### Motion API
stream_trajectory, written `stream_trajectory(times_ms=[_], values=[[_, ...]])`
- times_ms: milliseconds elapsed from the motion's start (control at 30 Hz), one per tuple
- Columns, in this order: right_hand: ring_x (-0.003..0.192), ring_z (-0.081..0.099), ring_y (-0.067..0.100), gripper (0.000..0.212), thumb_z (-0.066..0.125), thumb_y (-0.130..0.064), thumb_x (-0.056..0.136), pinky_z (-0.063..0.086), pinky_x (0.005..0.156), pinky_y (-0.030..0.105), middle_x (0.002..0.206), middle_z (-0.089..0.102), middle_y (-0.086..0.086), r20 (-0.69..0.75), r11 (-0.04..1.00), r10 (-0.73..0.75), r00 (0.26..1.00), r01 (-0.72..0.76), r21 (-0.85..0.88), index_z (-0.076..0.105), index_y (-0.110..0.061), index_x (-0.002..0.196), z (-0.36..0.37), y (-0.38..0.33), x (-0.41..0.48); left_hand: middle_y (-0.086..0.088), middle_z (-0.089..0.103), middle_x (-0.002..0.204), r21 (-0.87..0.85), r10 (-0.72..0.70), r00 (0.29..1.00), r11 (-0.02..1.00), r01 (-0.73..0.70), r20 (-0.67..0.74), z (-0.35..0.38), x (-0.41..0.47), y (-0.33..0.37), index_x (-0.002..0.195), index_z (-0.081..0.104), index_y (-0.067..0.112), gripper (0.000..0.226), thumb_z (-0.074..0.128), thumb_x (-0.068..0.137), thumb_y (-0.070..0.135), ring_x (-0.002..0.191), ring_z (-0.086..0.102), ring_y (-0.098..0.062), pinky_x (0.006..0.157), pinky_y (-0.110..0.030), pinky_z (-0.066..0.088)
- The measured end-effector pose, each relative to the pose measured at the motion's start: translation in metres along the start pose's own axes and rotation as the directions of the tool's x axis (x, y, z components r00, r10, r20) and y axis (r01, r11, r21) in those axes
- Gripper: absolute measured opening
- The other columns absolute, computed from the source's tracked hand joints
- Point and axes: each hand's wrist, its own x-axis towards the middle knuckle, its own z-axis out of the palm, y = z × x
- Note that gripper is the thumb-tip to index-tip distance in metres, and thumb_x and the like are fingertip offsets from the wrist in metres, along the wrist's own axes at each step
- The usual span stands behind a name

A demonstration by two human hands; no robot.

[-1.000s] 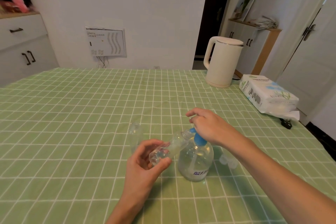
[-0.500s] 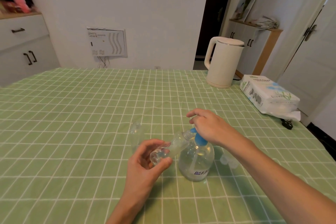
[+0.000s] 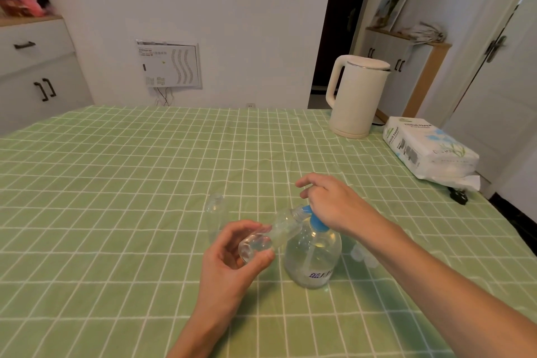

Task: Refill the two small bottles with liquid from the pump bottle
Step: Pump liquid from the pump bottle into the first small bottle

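My left hand (image 3: 232, 259) pinches base of small bottle (image 3: 273, 232) between thumb and fingers, bottle tilted, mouth up against blue spout of pump bottle (image 3: 313, 256). My right hand (image 3: 334, 203) lies on pump head, fingers loosely bent. Pump bottle upright on green checked tablecloth (image 3: 116, 183), clear liquid inside. Second small bottle (image 3: 215, 212) upright, uncapped, just left of my left hand. White kettle (image 3: 356, 96) and tissue pack (image 3: 430, 151) at far right.
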Motion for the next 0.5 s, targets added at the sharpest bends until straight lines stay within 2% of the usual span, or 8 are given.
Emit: stream_trajectory(times_ms=[167,400,500], values=[[0.129,0.050,0.015,0.046,0.034,-0.016,0.097,0.037,0.108,0.036,0.144,0.055,-0.004,-0.012,1.000,-0.001,1.000,0.001,0.005,0.057,-0.027,0.135,-0.0061,-0.0028,0.0009,-0.010,0.076,0.118,0.018,-0.001,1.000,1.000,0.001,-0.006,-0.0006,-0.0017,0.0015,0.110,0.071,0.022,0.042,0.087,0.071,0.022,0.112,0.071,-0.028,0.091,-0.028,0.057],[0.121,0.053,0.013,0.045,0.034,-0.017,0.097,0.039,0.101,0.034,0.140,0.057,-0.005,-0.026,0.999,0.001,1.000,0.000,0.049,0.059,-0.030,0.131,-0.0034,0.0008,0.0017,-0.009,0.075,0.119,0.013,-0.018,1.000,1.000,0.018,-0.006,-0.0014,-0.0015,0.0014,0.113,0.071,0.020,0.045,0.088,0.072,0.021,0.111,0.071,-0.027,0.087,-0.025,0.058],[0.126,0.052,0.015,0.046,0.032,-0.018,0.096,0.039,0.108,0.038,0.141,0.057,-0.007,-0.036,0.999,0.000,0.999,0.002,0.044,0.060,-0.033,0.129,0.0006,0.0011,0.0015,-0.010,0.075,0.119,0.029,-0.018,1.000,0.999,0.018,0.002,-0.0019,-0.0009,0.0007,0.113,0.070,0.020,0.044,0.088,0.072,0.021,0.111,0.071,-0.027,0.088,-0.026,0.057]])
